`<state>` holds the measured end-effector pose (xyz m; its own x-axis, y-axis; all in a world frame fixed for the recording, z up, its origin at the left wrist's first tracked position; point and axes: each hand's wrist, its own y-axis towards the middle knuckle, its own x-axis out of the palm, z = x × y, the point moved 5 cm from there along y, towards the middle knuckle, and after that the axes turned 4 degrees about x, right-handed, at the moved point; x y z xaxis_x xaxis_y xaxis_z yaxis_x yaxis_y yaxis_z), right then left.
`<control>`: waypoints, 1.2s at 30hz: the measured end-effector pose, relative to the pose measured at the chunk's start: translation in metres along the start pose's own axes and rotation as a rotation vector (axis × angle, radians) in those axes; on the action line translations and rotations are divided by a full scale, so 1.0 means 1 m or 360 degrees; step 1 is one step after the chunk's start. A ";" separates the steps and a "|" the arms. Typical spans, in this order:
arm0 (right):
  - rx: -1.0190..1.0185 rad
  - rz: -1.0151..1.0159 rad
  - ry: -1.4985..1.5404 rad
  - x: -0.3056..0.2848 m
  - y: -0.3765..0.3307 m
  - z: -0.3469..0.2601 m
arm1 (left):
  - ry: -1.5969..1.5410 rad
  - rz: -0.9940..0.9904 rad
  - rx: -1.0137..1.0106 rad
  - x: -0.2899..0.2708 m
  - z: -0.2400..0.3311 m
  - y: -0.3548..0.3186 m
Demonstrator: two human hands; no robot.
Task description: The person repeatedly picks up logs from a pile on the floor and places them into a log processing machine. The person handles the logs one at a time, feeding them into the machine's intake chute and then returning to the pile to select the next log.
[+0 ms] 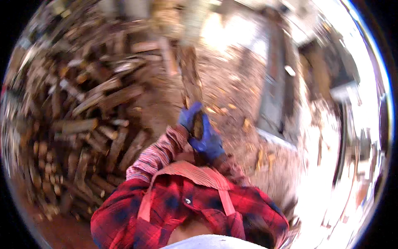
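A long piece of rough-barked firewood (190, 76) points away from me, its near end between my two hands. My left hand (189, 117), in a blue glove, is closed around the wood's left side. On the other side, a little nearer to my body, my blue-gloved right hand (208, 140) grips the same piece. The fingers are blurred and partly hidden by the gloves and the wood. Where the far end rests, I cannot make out.
A large heap of split firewood (103, 93) covers the ground on my left. Wood chips (222, 108) litter the brown dirt ahead. A long grey metal-looking object (273, 87) lies to the right, beside a brightly lit, smeared area.
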<state>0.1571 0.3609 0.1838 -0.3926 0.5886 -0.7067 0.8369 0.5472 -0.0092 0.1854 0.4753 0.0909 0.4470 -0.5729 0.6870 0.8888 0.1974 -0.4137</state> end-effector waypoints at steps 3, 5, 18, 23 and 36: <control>0.0208 0.0521 -0.0055 -0.094 -0.057 0.035 | -0.0032 -0.0467 0.0478 0.143 -0.026 -0.036; -0.0031 0.0821 0.0488 -0.169 -0.075 0.054 | 0.0051 -0.0688 0.0617 0.246 -0.043 -0.056; 0.0975 0.0451 -0.0627 -0.308 0.036 0.259 | 0.1515 -0.0823 0.0529 0.148 -0.116 -0.015; 0.0468 0.0296 -0.0865 -0.270 0.121 0.316 | 0.2120 0.0307 0.0176 -0.091 -0.114 -0.126; -0.0126 -0.1273 0.0692 0.189 0.063 0.089 | 0.1140 0.1477 0.0098 -0.251 -0.177 -0.295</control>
<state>0.1697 0.4533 -0.0134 -0.9669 0.1796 -0.1812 0.2309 0.9183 -0.3215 -0.2074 0.4204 -0.0652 0.7847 -0.5020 -0.3638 0.2642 0.8016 -0.5362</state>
